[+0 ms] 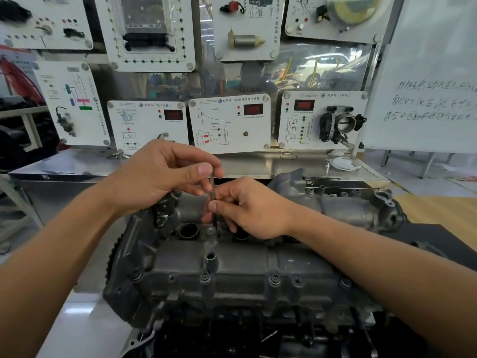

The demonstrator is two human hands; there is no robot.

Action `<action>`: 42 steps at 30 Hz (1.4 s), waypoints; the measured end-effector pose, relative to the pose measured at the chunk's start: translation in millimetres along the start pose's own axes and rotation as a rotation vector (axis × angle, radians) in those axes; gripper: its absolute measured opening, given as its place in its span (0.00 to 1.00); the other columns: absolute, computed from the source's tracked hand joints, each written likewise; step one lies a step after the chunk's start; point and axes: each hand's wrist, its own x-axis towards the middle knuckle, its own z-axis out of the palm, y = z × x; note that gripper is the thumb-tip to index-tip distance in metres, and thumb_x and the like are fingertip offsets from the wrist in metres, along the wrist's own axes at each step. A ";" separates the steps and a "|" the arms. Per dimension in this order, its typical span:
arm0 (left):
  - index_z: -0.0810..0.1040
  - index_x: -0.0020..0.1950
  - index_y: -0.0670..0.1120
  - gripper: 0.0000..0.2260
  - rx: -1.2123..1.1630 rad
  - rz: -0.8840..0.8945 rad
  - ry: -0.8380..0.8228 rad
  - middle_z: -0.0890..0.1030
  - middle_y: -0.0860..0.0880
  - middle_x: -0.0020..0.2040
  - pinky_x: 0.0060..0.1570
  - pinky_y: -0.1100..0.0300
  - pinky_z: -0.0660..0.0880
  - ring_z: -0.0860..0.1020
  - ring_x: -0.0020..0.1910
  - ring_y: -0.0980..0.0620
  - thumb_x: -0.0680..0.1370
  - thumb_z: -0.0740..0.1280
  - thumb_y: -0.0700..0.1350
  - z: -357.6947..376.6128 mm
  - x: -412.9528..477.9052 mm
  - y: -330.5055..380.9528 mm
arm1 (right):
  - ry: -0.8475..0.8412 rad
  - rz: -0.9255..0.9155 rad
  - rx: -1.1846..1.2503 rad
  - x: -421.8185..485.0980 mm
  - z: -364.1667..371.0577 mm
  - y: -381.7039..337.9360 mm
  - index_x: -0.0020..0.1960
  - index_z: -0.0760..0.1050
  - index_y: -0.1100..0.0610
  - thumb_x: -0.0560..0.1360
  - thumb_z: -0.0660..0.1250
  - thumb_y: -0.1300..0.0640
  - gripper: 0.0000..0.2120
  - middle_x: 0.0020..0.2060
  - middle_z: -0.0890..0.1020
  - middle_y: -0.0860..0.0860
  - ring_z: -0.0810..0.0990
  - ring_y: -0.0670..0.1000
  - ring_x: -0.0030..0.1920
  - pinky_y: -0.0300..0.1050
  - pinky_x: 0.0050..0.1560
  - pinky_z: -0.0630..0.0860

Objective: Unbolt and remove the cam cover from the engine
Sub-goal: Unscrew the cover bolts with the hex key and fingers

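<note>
Left hand (160, 177) pinches top of thin steel rod (212, 186), frame centre. Right hand (247, 208) pinches lower shaft. Rod upright over cam cover (232, 262): dull grey casting, lower centre, round wells.

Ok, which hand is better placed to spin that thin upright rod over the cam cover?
Probably the left hand: its thumb and fingers pinch the rod at its top end, free to twirl. The right hand pinches lower, close to the cam cover, better suited to steadying.
</note>
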 end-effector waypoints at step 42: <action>0.85 0.42 0.42 0.09 0.481 -0.218 0.238 0.84 0.47 0.36 0.42 0.52 0.77 0.82 0.37 0.49 0.80 0.68 0.41 60.2 -30.7 -16.3 | 0.253 -0.149 -1.266 33.5 -3.4 -51.3 0.31 0.52 0.52 0.80 0.62 0.50 0.24 0.27 0.58 0.49 0.56 0.50 0.24 0.42 0.26 0.51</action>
